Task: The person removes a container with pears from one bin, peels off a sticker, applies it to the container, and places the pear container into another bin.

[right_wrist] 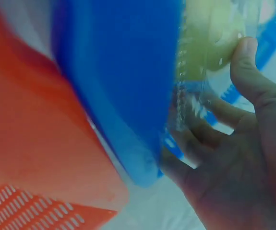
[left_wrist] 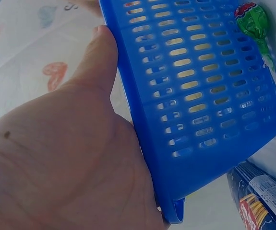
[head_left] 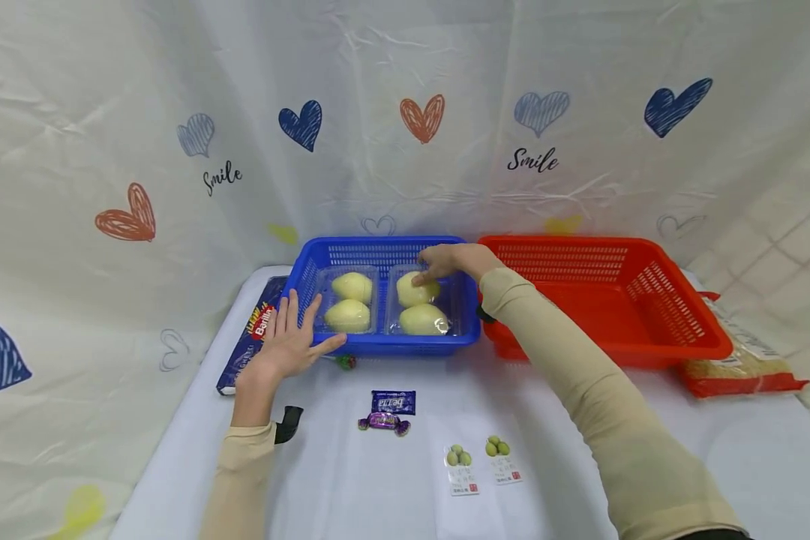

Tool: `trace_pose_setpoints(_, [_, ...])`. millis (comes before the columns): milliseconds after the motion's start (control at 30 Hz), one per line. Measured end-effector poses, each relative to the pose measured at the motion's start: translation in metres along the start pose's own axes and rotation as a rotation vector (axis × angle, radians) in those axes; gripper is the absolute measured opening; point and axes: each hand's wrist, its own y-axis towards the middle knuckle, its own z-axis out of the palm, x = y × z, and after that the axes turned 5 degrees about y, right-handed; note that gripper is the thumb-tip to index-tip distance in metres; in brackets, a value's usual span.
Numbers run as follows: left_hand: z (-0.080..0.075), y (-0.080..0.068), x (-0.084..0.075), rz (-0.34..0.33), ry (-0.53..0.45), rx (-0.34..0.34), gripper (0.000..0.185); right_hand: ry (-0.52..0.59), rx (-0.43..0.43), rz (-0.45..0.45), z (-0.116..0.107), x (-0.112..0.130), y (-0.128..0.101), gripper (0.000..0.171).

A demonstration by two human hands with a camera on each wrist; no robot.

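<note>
- Nearest on the white table [head_left: 351,480]: two small white cards printed with green fruit [head_left: 462,480], side by side and flat, probably too thin to stand.
- Just beyond: a purple twist-wrapped candy [head_left: 385,421] beside a flat dark-blue wrapped bar [head_left: 394,402].
- Left hand [head_left: 286,341]: fingers straight and spread, nothing grasped, thumb along the near rim of the blue slotted plastic basket [head_left: 405,346], likely for steadying something so light.
- Close by, in front of the basket: a green-and-red wrapped lollipop [head_left: 346,361]; to the left, a dark-blue Barilla pasta box [head_left: 251,337], laid flat.
- Inside the basket: a left clear plastic box [head_left: 324,289] and a right clear plastic box [head_left: 451,289], side by side, two pale-yellow rounded fruits in each.
- Right hand [head_left: 445,260]: gripping the right box, thumb on top, fingers bent around the side, presumably for firm hold without squeezing fruit.
- To the right: a red slotted plastic basket [head_left: 594,319], close beside the blue one; partly hidden by it, a red-ended pasta bag [head_left: 742,367].
- Farthest: a white heart-printed sheet [head_left: 378,67], apparently hung as backdrop.
</note>
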Motion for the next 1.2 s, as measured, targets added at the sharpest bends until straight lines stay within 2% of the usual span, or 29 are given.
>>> trace_pose_setpoints(133, [0.003,0.003,0.002,0.006,-0.006,0.001,0.106,0.055,-0.137,-0.075,-0.001,0.001,-0.016,0.068])
trace_pose_setpoints(233, [0.002,0.003,0.003,0.011,-0.006,0.005,0.106,0.055,-0.266,-0.095,0.005,0.006,-0.033,0.066])
trace_pose_setpoints(400, [-0.004,0.000,-0.001,0.016,0.003,0.016,0.101,-0.072,-0.539,-0.112,0.024,0.018,-0.063,0.065])
trace_pose_setpoints(500, [-0.010,0.001,-0.006,0.015,0.005,0.020,0.098,-0.096,-0.689,-0.140,0.028,0.021,-0.083,0.068])
trace_pose_setpoints(700, [-0.012,0.002,-0.005,0.013,0.015,0.047,0.098,-0.025,-0.907,-0.200,0.037,0.023,-0.133,0.072])
trace_pose_setpoints(833, [-0.014,0.006,0.001,0.033,-0.001,0.016,0.103,0.010,-1.045,-0.282,0.044,0.027,-0.162,0.068])
trace_pose_setpoints(967, [-0.014,0.005,0.004,0.029,0.011,0.012,0.102,0.019,-1.156,-0.387,0.062,0.031,-0.182,0.070])
trace_pose_setpoints(1067, [-0.012,0.003,0.004,0.033,0.012,0.024,0.099,0.009,-1.196,-0.452,0.078,0.036,-0.197,0.077])
trace_pose_setpoints(1133, [-0.010,0.003,0.003,0.044,0.007,0.026,0.098,0.017,-1.170,-0.469,0.088,0.040,-0.206,0.079])
trace_pose_setpoints(1200, [-0.009,0.003,0.001,0.058,-0.010,0.026,0.098,0.088,-1.071,-0.467,0.100,0.045,-0.212,0.073])
